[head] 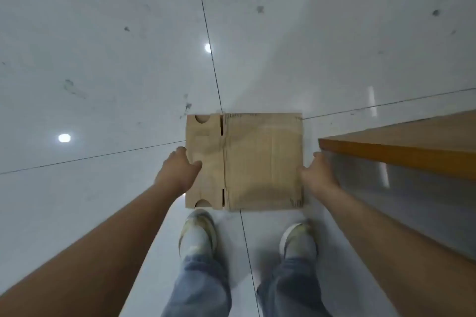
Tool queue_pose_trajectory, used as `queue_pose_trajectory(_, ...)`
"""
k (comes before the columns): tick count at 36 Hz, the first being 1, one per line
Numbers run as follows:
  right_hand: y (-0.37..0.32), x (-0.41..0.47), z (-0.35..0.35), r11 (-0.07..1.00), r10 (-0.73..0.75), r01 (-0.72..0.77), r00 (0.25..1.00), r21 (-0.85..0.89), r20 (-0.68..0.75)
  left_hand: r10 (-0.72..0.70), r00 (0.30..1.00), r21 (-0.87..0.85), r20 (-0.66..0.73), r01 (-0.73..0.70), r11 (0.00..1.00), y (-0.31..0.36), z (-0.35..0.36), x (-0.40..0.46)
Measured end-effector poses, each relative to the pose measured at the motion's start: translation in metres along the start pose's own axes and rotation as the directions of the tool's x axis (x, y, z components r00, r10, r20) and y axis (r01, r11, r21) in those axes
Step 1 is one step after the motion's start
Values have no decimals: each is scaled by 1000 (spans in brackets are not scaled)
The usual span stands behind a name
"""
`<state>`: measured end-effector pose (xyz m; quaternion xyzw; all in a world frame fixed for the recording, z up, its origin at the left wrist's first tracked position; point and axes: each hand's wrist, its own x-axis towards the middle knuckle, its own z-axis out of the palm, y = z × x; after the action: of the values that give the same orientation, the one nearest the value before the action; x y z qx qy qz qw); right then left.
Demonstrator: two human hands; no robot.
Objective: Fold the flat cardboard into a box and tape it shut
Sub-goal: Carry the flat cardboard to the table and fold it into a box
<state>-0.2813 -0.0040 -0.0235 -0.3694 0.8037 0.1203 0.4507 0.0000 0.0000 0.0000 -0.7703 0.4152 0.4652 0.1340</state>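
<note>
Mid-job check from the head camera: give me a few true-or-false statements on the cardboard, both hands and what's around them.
1. The cardboard is flat, not yet a box. True.
2. Only one hand grips it. False: the left hand holds its left edge and the right hand its right edge.
3. A wooden surface lies to the person's right. True.
4. Tape seals the cardboard. False: no tape shows on it.
</note>
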Motion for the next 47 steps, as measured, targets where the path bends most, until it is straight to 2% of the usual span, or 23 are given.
queue_pose_trajectory(3,1,27,9,996,52,-53,999,78,9,-51,995,-4,-82,51,999,-8,11,27)
queue_pose_trajectory(6,-3,53,14,984,57,-65,997,168,51,-107,990,-5,-92,107,994,-9,22,51)
queue_pose_trajectory(10,-16,68,16,924,31,-82,990,374,140,-213,975,-242,-57,194,951,-5,34,74)
queue_pose_trajectory(14,-19,64,12,895,82,-129,988,427,128,-277,961,-417,-14,246,875,-7,39,74)
queue_pose_trajectory(18,-17,43,-7,863,105,-177,979,473,175,-225,974,-498,5,197,844,-5,23,47)
queue_pose_trajectory(22,-32,6,-37,841,95,-166,982,515,162,-168,983,-565,-81,93,819,12,-15,11)
queue_pose_trajectory(28,-86,-61,-103,838,30,-70,996,541,82,-153,959,-557,-240,-7,830,58,-112,-56)
queue_pose_trajectory(31,-122,-98,-143,813,-12,-40,996,580,85,-115,946,-558,-302,-78,826,80,-168,-92)
queue_pose_trajectory(36,-199,-180,-233,770,-139,92,990,631,26,-47,905,-570,-424,-226,790,120,-284,-173)
queue_pose_trajectory(42,-294,-320,-382,698,-309,314,943,644,-124,49,806,-547,-591,-445,709,185,-444,-317)
queue_pose_trajectory(47,-339,-438,-514,578,-413,503,860,642,-301,149,662,-432,-735,-626,649,245,-551,-443)
